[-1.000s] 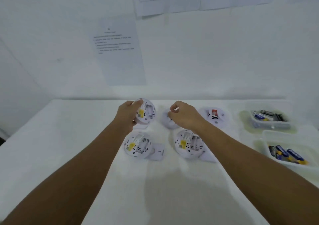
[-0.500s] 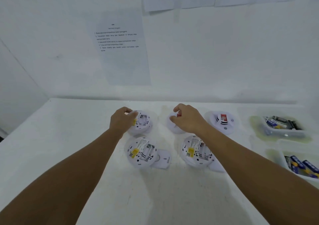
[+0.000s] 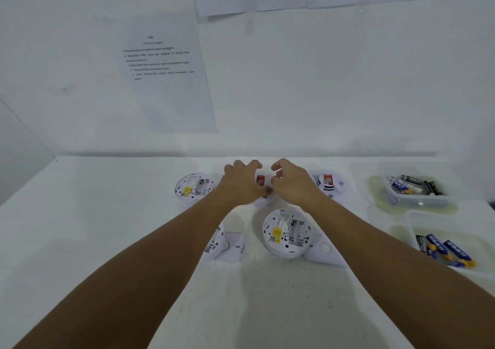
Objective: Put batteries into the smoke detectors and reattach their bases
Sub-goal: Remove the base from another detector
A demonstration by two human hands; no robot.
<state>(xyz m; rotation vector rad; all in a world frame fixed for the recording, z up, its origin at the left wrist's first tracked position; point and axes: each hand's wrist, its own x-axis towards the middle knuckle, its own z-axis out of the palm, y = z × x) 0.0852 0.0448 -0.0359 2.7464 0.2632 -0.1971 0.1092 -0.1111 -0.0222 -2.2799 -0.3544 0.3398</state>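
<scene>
Item: centre detector (image 3: 263, 188), face up, red label showing, at the back middle of the tabletop (image 3: 107, 228). Left hand (image 3: 242, 185) grips its left edge with curled fingers; right hand (image 3: 290, 185) grips its right edge, thumb and fingers pinched on the rim. Both hands are closed on the one unit, which is mostly hidden under them.

Other detectors:
- One at 3 o'clock of the held unit (image 3: 328, 185), face up, apparently closed.
- One at 9 o'clock (image 3: 194, 188), back up, battery bay open.
- One at 6 o'clock (image 3: 288, 233), back up, bay open, lying on its loose base (image 3: 325, 253).
- One at 7 o'clock (image 3: 215, 241), half hidden by the left forearm, beside its loose base (image 3: 234, 245).

Batteries: far tray (image 3: 417, 190) at 3 o'clock; near tray (image 3: 444, 249) at 4 o'clock.

Risks, as judged:
- A twist with the base tabs misaligned could leave the base loose or jammed.
- Whether the bay under the hands holds batteries cannot be told; closing it unfilled would mean reopening.
- Either forearm could nudge the open units lying just beneath it.
- Smooth white plastic may slip in the grip.

Surface and room: white tabletop, faintly scuffed near the front, set against a white wall (image 3: 321, 81). Printed sheets are taped to the wall; the largest (image 3: 166, 73) hangs at 11 o'clock.
</scene>
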